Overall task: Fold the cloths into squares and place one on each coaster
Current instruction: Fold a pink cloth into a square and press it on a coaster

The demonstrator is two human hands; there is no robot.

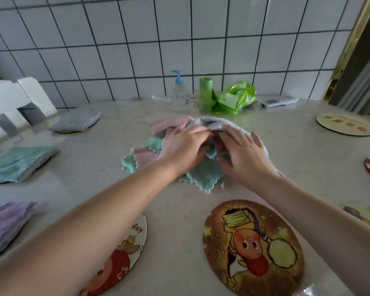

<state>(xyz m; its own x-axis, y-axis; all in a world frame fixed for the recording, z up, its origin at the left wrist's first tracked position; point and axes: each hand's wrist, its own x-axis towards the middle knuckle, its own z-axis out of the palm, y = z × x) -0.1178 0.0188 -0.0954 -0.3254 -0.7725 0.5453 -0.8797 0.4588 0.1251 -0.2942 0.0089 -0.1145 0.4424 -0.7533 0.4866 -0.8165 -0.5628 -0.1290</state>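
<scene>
**Both hands in the cloth pile, next cloth not yet free**

A pale stone counter (265,167) runs under a grey-tiled wall. At frame centre, the left hand (182,148) and right hand (241,154) curl their fingers into a white cloth (218,122) atop the heap of teal and pink cloths (203,171).

Risk, as I judge it: lifting may drag a tangled neighbour along, or spoil the fold.

Three folded cloths lie at left; the grey one (76,122) sits on a coaster. The cartoon coaster (252,253) at lower centre is bare.

At the back, a pump bottle (179,92) looks nearly empty; the green bag (235,97) holds something I cannot identify.
</scene>
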